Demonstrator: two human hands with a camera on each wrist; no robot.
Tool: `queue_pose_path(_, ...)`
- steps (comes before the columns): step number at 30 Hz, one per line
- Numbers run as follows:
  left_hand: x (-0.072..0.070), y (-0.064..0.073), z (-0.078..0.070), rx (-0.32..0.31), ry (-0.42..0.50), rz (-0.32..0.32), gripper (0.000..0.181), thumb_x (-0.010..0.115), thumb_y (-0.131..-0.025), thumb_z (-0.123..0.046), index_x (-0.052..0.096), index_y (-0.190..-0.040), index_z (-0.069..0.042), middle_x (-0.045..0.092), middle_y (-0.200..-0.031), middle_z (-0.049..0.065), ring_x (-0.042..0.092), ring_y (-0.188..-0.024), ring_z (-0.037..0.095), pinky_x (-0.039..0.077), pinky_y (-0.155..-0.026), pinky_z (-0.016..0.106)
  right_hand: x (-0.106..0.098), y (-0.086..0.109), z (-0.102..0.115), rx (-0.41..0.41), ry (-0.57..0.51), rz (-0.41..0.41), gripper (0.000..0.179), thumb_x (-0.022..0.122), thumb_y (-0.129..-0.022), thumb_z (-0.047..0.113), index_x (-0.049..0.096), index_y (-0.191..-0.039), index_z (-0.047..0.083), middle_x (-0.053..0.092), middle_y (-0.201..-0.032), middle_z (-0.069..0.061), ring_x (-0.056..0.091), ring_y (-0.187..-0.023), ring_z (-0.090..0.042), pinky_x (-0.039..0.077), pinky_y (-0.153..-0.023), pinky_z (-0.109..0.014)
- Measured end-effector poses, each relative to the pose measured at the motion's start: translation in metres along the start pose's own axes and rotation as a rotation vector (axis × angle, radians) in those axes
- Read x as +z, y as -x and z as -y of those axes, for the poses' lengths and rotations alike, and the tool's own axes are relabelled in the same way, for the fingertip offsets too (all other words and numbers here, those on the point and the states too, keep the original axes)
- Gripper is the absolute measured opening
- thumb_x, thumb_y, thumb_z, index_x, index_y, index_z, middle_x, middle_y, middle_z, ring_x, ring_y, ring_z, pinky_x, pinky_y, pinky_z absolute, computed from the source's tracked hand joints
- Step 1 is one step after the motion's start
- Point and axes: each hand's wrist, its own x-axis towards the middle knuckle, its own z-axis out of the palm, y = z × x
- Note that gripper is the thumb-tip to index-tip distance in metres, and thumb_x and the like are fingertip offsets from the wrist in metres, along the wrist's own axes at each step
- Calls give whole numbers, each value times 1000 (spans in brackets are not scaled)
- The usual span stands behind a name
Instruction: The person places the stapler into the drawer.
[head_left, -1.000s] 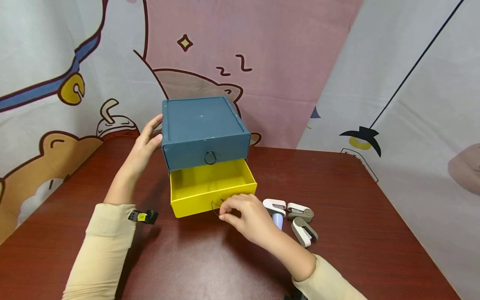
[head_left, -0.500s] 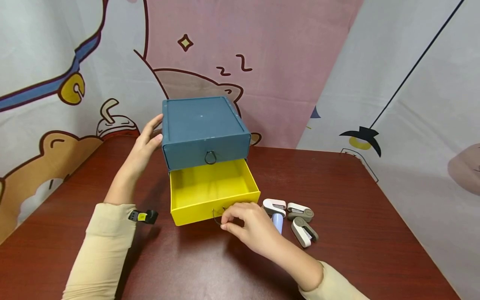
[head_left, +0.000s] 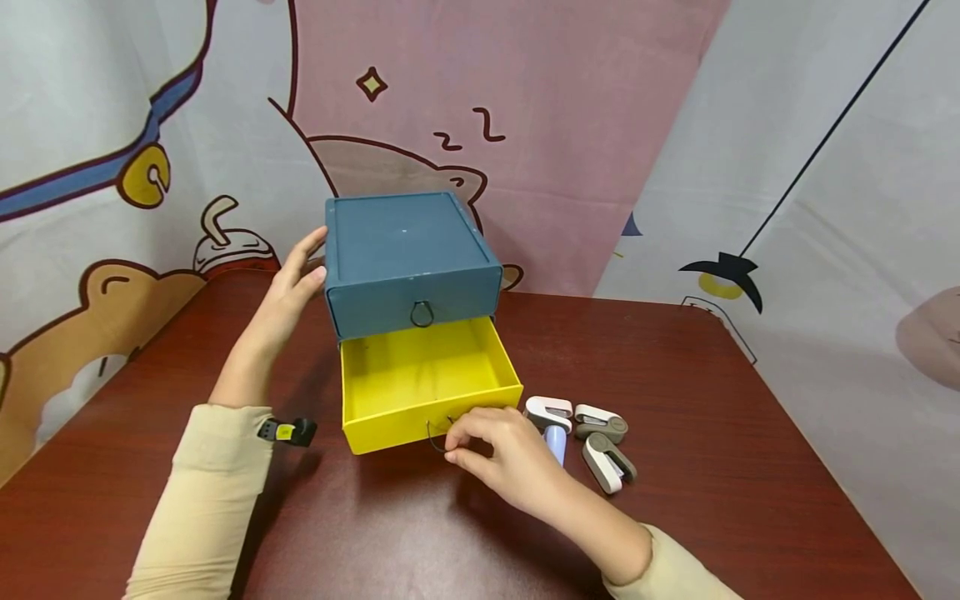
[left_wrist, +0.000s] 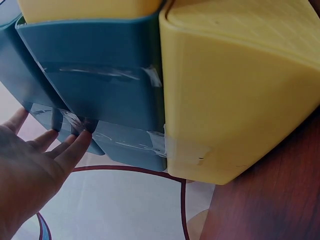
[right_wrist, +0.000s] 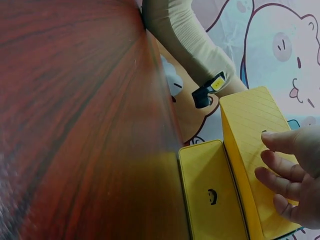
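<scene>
A blue drawer cabinet [head_left: 405, 237] stands on the table, its yellow lower drawer [head_left: 390, 429] pulled out toward me. No contents show inside the drawer. My right hand [head_left: 504, 454] pinches the thin dark ring handle [head_left: 429, 435] on the drawer's front between thumb and forefinger. In the right wrist view, the yellow drawer front [right_wrist: 257, 145] is partly covered by these fingers. My left hand [head_left: 288, 287] rests with spread fingers against the cabinet's left side; the left wrist view shows its fingertips touching the taped blue wall [left_wrist: 100, 95]. The upper drawer's ring handle [head_left: 422, 313] hangs untouched.
Right of the drawer lie a white stapler [head_left: 549, 412], a white and grey-brown stapler [head_left: 600, 423] and another like it [head_left: 609, 462]. A light blue object [head_left: 556, 442] is partly hidden by my right hand. Behind the reddish-brown table [head_left: 720, 467] hangs a cartoon-printed cloth [head_left: 570, 125].
The yellow drawer has slid farther out toward me with my right hand on its handle, mostly in the first half second. My left hand has stayed on the cabinet.
</scene>
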Motion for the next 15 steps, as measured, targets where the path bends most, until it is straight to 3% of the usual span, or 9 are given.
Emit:
queue_pose_path(9, 0, 1, -2, 3, -11, -3, 60, 41, -97, -27, 23, -153, -18, 20, -155, 5, 26, -136, 31, 26, -106, 47, -6, 2, -6, -27, -113, 31, 13, 76, -82, 16, 69, -94, 17, 65, -85, 11, 60, -82, -8, 47, -75, -31)
queue_pose_path(15, 0, 1, -1, 2, 4, -1, 60, 42, -97, -27, 23, -153, -18, 20, -155, 6, 27, -136, 30, 27, -105, 45, -19, 4, -13, -67, -215, 4, 21, 79, -79, 14, 70, -97, 18, 64, -90, 13, 59, -85, -7, 49, -72, -30)
